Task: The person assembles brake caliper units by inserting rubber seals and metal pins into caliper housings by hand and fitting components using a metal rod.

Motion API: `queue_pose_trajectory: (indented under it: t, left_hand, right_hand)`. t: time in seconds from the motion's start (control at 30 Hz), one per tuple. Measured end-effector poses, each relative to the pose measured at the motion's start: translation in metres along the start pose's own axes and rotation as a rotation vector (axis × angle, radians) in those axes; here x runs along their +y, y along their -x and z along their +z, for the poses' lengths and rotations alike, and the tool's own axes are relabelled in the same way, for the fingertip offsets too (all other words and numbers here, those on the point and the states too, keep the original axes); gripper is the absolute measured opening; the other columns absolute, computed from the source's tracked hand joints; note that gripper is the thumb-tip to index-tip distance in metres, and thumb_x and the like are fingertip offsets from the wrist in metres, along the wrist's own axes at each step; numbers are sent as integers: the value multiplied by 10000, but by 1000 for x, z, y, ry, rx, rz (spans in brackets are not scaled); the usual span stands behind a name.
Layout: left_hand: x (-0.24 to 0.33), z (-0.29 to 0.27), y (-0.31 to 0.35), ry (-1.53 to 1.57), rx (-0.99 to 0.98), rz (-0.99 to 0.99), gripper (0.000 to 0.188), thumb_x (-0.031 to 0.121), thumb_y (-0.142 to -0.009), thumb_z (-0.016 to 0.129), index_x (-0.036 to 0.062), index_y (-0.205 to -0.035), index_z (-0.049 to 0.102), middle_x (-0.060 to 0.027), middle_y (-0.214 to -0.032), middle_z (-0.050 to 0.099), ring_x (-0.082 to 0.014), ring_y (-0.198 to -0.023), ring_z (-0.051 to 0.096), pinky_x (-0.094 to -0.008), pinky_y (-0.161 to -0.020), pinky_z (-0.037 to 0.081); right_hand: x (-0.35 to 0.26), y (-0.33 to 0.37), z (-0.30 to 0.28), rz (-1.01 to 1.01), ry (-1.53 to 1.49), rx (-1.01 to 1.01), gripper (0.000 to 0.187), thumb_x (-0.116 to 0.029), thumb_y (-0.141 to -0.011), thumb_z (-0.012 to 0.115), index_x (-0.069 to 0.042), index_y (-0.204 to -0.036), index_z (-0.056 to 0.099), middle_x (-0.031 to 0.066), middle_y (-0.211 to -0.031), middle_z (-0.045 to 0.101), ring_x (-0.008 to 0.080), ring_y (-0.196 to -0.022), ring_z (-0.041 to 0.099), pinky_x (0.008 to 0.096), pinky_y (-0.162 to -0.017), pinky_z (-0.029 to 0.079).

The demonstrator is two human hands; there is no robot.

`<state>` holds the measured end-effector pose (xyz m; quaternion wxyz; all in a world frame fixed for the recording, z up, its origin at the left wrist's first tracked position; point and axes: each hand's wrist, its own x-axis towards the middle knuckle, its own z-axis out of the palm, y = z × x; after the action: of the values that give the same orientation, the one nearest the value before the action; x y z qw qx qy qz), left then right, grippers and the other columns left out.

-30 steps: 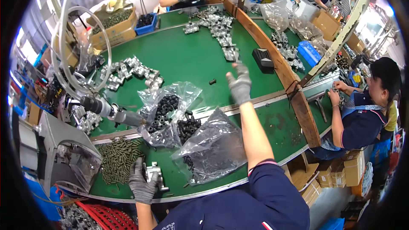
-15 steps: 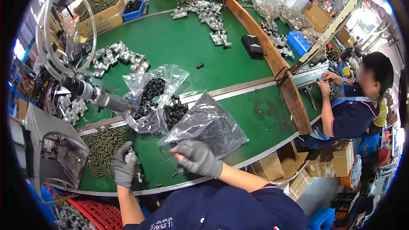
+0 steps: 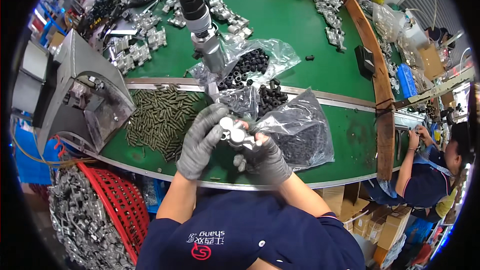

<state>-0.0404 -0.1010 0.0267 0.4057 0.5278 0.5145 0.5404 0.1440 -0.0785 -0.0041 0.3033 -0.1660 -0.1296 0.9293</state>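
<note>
My left hand (image 3: pixel 199 145), in a grey glove, grips a small silver metal casting (image 3: pixel 237 134) with rounded ends in front of my chest. My right hand (image 3: pixel 270 156), its glove leaving some fingertips bare, pinches the other end of the same casting. Just left of the hands lies a heap of greenish-brown threaded pins (image 3: pixel 160 117). Beyond them an open clear bag spills black plastic caps (image 3: pixel 250 67), with more black caps (image 3: pixel 271 96) loose beside it. A clear bag of small dark parts (image 3: pixel 305 135) rests right of my right hand.
A powered driver (image 3: pixel 202 25) hangs over the green table (image 3: pixel 265 12). Left stands a grey metal housing (image 3: pixel 82 90); below it, a red basket (image 3: pixel 117 200) holds castings. Rows of silver castings (image 3: pixel 327 10) lie farther back. A wooden board (image 3: pixel 372 45) divides off a co-worker (image 3: pixel 432 170).
My view has swung left. The right hand has left the bag of dark parts and come to the casting, which the left hand has brought from beside the pins to the middle.
</note>
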Motion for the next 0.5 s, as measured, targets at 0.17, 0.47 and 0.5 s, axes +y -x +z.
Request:
queue_pose_trajectory:
  t: [0.17, 0.47, 0.5]
  left_hand:
    - [5, -7, 11, -558, -164, 432, 543, 215, -677, 735, 59, -1171, 572, -174, -1165, 524, -364, -1036, 553, -422, -883, 469]
    - [-31, -20, 11, -180, -262, -145, 455, 234, -737, 721, -10, -1093, 579, -144, -900, 567, -270, -829, 594, -339, -747, 477]
    - [-31, -17, 10, -166, -235, -88, 446, 225, -740, 717, -10, -1093, 580, -139, -916, 573, -259, -836, 596, -337, -753, 477]
  right_hand:
    - [-4, -2, -6, 104, -6, 6, 681, -599, -851, 500, -17, -1204, 497, 193, -859, 636, 265, -585, 647, 303, -420, 530]
    - [-20, 2, 9, 225, 415, 61, 526, -411, -940, 474, 19, -1241, 494, 104, -711, 626, 135, -494, 582, 225, -419, 455]
    - [-21, 3, 10, 214, 517, 80, 486, -372, -943, 486, 10, -1242, 499, 94, -721, 628, 124, -518, 584, 217, -444, 457]
